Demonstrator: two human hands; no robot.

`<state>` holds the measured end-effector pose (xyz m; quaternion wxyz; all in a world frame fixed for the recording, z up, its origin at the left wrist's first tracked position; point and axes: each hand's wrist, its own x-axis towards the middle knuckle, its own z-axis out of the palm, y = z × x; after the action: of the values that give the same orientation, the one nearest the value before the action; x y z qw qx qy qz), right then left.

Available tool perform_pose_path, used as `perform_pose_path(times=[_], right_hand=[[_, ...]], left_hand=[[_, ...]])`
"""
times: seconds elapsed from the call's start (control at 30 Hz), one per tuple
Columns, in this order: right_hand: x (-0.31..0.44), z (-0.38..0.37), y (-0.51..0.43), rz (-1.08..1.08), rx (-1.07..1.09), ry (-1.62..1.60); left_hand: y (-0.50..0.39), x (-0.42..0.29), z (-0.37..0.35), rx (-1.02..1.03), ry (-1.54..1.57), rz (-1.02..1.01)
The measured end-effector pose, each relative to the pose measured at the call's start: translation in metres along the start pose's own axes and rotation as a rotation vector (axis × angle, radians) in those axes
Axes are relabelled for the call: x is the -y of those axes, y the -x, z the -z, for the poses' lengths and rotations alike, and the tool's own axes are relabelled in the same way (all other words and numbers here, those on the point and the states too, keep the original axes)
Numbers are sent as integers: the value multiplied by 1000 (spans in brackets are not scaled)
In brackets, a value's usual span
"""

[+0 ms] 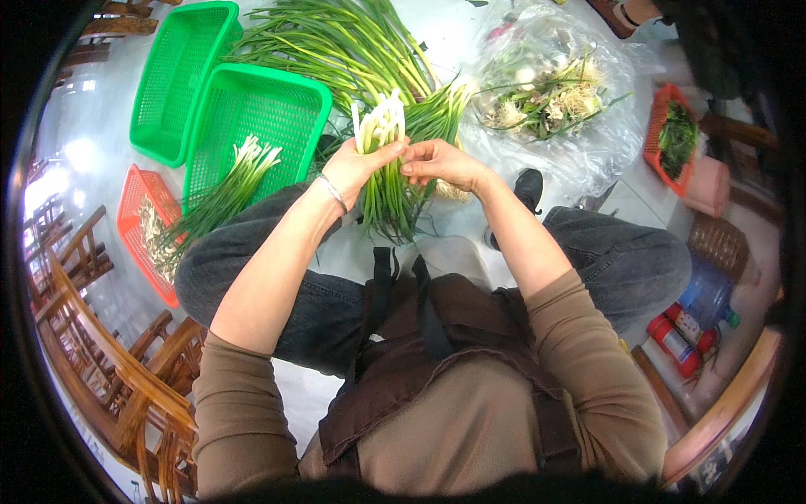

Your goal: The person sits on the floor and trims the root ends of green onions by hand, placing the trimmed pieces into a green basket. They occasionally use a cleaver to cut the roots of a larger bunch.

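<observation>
My left hand (354, 169) is closed around a bunch of green onions (385, 195), white ends up and green leaves hanging down. My right hand (444, 165) is beside it, thumb and fingertips pinched close to the bunch; whether they hold a stalk I cannot tell. Just beyond my hands lie more green onions (444, 110) with roots at their lower end, and a large heap of long green onions (340, 50) spreads on the floor. White-ended green onions (236, 183) rest over the near edge of a green plastic basket (321, 104). A clear plastic bag (604, 151) holds roots and trimmings (560, 101).
A second green basket (141, 107) stands at the far left, and an orange basket (129, 233) with pale pieces near my left knee. Right: an orange basket of leafy greens (652, 135), a water jug (705, 290), fire extinguishers (674, 346). Wooden chairs (126, 378) line the left.
</observation>
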<state>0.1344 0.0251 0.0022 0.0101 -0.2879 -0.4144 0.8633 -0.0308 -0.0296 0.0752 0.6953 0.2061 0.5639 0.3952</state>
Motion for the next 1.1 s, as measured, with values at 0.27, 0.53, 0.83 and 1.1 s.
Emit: perform_pose_path(times=[0.27,0.53,0.83,1.1], right_hand=[[-64,70,-29,-58,-872,115],[-65,86,-39,-170,-1081,735],[-7,-3,-23,307,-696,367],[24,-48,-9,481,-482,719]], left_hand=[[-6,4,4,-41,52,36],[-8,6,4,-149,100,29],[-11,13,16,-304,117,-84],[-18,20,24,-309,103,-142]])
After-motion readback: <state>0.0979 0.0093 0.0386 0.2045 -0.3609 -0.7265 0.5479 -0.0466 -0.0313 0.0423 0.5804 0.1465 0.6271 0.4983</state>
